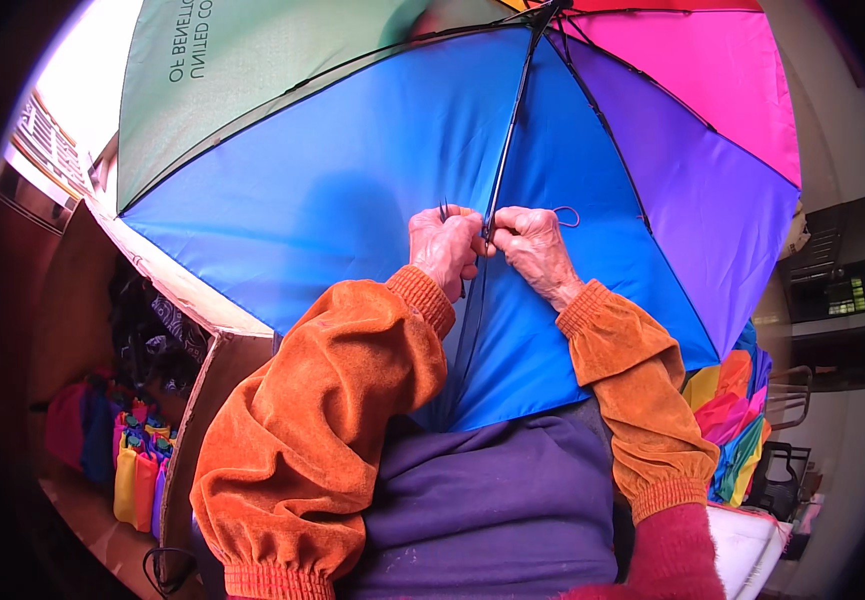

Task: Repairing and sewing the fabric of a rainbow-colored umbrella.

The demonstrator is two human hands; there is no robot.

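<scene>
A large open umbrella point(382, 130) with panels of several colours spreads before me, its inner side with black ribs facing me. Both hands meet at a black rib point(501, 180) over the blue panel. My left hand point(444, 245) is closed around a thin, dark pointed tool point(443, 210), whose kind I cannot make out; its fingertips touch the rib. On the other side of the rib, my right hand point(535, 250) pinches finger and thumb together. A purple thread point(569, 212) loops out beside its knuckles. What lies between the fingertips is hidden.
Folded colourful umbrellas point(140, 470) stand at lower left beside a cardboard edge point(197, 400). More rainbow-coloured fabric point(737, 430) is heaped at right, above a white surface point(747, 540). Dark purple cloth point(502, 500) covers my lap.
</scene>
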